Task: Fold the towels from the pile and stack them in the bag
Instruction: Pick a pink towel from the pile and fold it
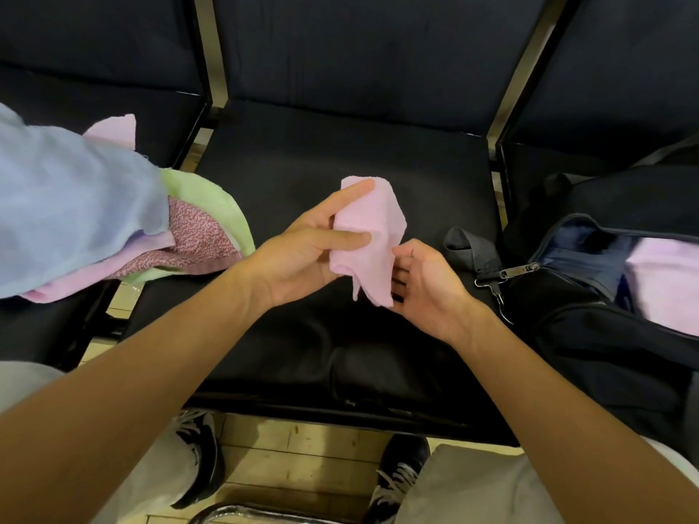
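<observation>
Pink terry towel (368, 236), partly folded, is held at frame centre above the black seat (340, 353): it is pinched by the left hand (302, 251), thumb and forefinger across its upper half, while its lower corner is met by the loosely curled fingers of the right hand (427, 285). The long axis is seen running near-vertical in the frame, tilted slightly toward the lower right. The open bag (590, 296) lies at the right edge, nearer the right hand, with a pale towel inside; the pile (87, 221) lies at the left edge.
</observation>
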Demonstrator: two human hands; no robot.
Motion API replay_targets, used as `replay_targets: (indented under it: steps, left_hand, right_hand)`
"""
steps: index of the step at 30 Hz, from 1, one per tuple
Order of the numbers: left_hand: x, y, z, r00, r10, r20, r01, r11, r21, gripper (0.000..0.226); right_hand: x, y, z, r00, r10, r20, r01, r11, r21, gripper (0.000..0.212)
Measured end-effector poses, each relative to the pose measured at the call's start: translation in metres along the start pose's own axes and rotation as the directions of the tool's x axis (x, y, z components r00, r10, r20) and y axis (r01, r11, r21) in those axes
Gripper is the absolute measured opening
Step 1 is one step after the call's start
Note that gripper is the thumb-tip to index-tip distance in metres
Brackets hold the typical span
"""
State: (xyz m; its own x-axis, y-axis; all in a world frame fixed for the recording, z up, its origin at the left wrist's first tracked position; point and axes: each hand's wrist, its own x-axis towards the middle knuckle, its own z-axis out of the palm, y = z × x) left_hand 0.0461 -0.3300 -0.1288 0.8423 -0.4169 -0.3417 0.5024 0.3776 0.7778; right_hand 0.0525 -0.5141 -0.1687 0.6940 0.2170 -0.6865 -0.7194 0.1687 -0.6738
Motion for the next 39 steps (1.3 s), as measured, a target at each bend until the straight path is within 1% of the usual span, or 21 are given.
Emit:
replay_targets:
  steps: [2,5,7,9,11,13,14,15,17,19,21,23,25,26,30,32,35,37,39]
  left_hand:
    - [-0.001,0.002,0.002,0.999,0.008,0.039,-0.006,0.999,-0.036,0.066]
    - [-0.002,0.004,0.004,0.993,0.021,0.115,-0.016,0.999,-0.041,0.065]
    - [-0.002,0.004,0.004,0.990,0.019,0.140,-0.014,0.999,-0.040,0.065]
    - [-0.002,0.004,0.003,0.989,0.021,0.148,-0.014,0.999,-0.048,0.064]
    - [0.000,0.004,0.000,0.993,0.026,0.118,-0.019,0.998,-0.059,0.063]
    - [0.004,0.004,-0.005,0.999,0.031,0.027,-0.029,0.999,-0.042,0.061]
    - [0.008,0.003,-0.009,0.999,0.036,-0.035,-0.036,0.999,0.004,0.060]
    - [0.011,0.002,-0.013,0.994,0.048,-0.101,-0.039,0.995,0.089,0.059]
    - [0.015,-0.001,-0.020,0.972,0.094,-0.214,-0.017,0.943,0.333,0.058]
    - [0.016,-0.004,-0.021,0.958,0.139,-0.249,0.014,0.850,0.527,0.059]
    - [0.014,-0.005,-0.018,0.963,0.152,-0.222,0.015,0.795,0.607,0.062]
    - [0.012,-0.005,-0.012,0.971,0.157,-0.183,-0.004,0.768,0.641,0.064]
    - [0.009,-0.005,-0.007,0.974,0.167,-0.151,-0.024,0.743,0.669,0.065]
    - [0.007,-0.005,-0.003,0.975,0.175,-0.136,-0.037,0.735,0.677,0.065]
    - [-0.002,-0.007,0.014,0.972,0.210,-0.107,-0.081,0.725,0.684,0.067]
    - [-0.006,-0.009,0.025,0.972,0.213,-0.097,-0.096,0.740,0.666,0.068]
    - [-0.010,-0.009,0.051,0.976,0.208,-0.062,-0.126,0.772,0.623,0.068]
    - [-0.008,-0.006,0.074,0.977,0.208,-0.039,-0.142,0.781,0.609,0.068]
    - [-0.004,-0.003,0.100,0.978,0.209,-0.006,-0.162,0.775,0.611,0.067]
  right_hand:
    - [0.000,0.000,-0.001,1.000,0.024,0.017,-0.024,1.000,0.014,0.043]
    - [-0.001,0.005,0.002,0.991,0.059,0.120,-0.068,0.995,0.076,0.049]
    - [-0.001,0.009,0.004,0.979,0.042,0.198,-0.068,0.990,0.126,0.048]
    - [-0.002,0.010,0.006,0.972,0.007,0.237,-0.055,0.979,0.194,0.048]
    - [-0.002,0.009,0.007,0.979,-0.028,0.202,-0.017,0.976,0.218,0.046]
    - [0.000,0.007,0.004,0.987,-0.078,0.137,0.046,0.974,0.222,0.042]
    - [0.001,0.006,0.002,0.988,-0.108,0.108,0.085,0.976,0.202,0.041]
    - [0.002,0.004,0.001,0.989,-0.133,0.065,0.122,0.981,0.154,0.040]
    - [0.001,0.001,0.000,0.982,-0.176,-0.072,0.178,0.984,0.018,0.036]
    - [0.000,-0.004,-0.002,0.957,-0.229,-0.178,0.212,0.971,-0.111,0.026]
    - [-0.005,-0.008,-0.003,0.934,-0.289,-0.208,0.239,0.943,-0.233,0.017]
    - [-0.011,-0.012,-0.007,0.914,-0.339,-0.221,0.258,0.909,-0.327,0.020]
    - [-0.017,-0.016,-0.011,0.891,-0.381,-0.246,0.278,0.887,-0.368,0.029]
    - [-0.020,-0.019,-0.014,0.877,-0.409,-0.254,0.293,0.872,-0.393,0.030]
    - [-0.045,-0.035,-0.019,0.827,-0.512,-0.233,0.343,0.786,-0.514,0.015]
    - [-0.064,-0.046,-0.026,0.814,-0.543,-0.207,0.349,0.742,-0.573,0.013]
    - [-0.090,-0.062,-0.040,0.791,-0.565,-0.235,0.315,0.704,-0.636,0.013]
    - [-0.107,-0.078,-0.049,0.774,-0.574,-0.267,0.283,0.691,-0.665,0.019]
    - [-0.125,-0.092,-0.057,0.761,-0.573,-0.306,0.256,0.697,-0.670,0.032]
